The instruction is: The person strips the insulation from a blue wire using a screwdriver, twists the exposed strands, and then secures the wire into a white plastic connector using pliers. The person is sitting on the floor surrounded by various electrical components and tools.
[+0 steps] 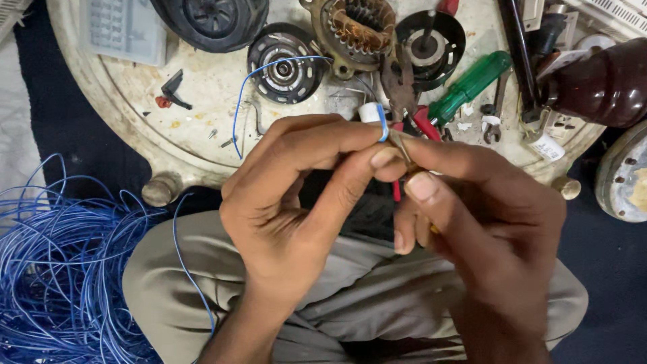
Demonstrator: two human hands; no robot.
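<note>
My left hand [296, 195] pinches a thin blue wire [382, 123] between thumb and forefinger, next to a small white cylinder [368, 112] at the fingertips. The wire loops away over the tray toward a round motor part [284, 64]. My right hand [472, 209] meets the left at the fingertips and grips a thin metal tool or bared wire end [402, 147]; which it is I cannot tell. Both hands hover over my lap, just in front of the tray's edge.
A worn round white tray [135, 101] holds a copper-wound stator [357, 27], black fan motor housings [212, 20], pliers with red handles [404, 87], a green-handled screwdriver [472, 84] and small screws. A tangle of blue wire [60, 269] lies at left. A dark brown casing [600, 81] sits at right.
</note>
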